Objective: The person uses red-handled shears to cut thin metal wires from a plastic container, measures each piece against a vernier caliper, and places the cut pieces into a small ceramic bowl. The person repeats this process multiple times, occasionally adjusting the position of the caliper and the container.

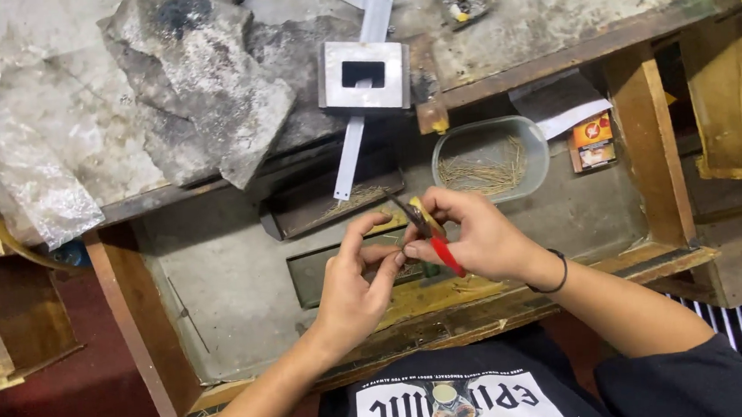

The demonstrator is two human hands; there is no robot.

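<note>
- Across the far part of the scene ran a scorched, grey worktop [549,13], and a broad slab of cracked dark stone [207,98] lay on its left half.
- Below it, an open wooden drawer [219,271] with a pale grey floor took up the middle, its near rim just in front of the person.
- At the far left, a crumpled clear plastic bag [29,171] hung over the worktop edge.
- On the worktop's near edge, a square metal block [364,100] with a rectangular hole sat over a long steel caliper [351,153] whose tail reached down toward the drawer.
- Right of the caliper, inside the drawer, stood a clear oval tub [489,158] holding thin straw-coloured wires.
- Over the drawer's middle, the right hand [477,236] was closed around red-handled pliers [429,230], their dark tips pointing far and left.
- Touching it from the left, the left hand [354,284] had its fingers pinched together at the pliers' jaws; what they pinched was too small to tell.
- A black band [558,272] circled the right wrist.
</note>
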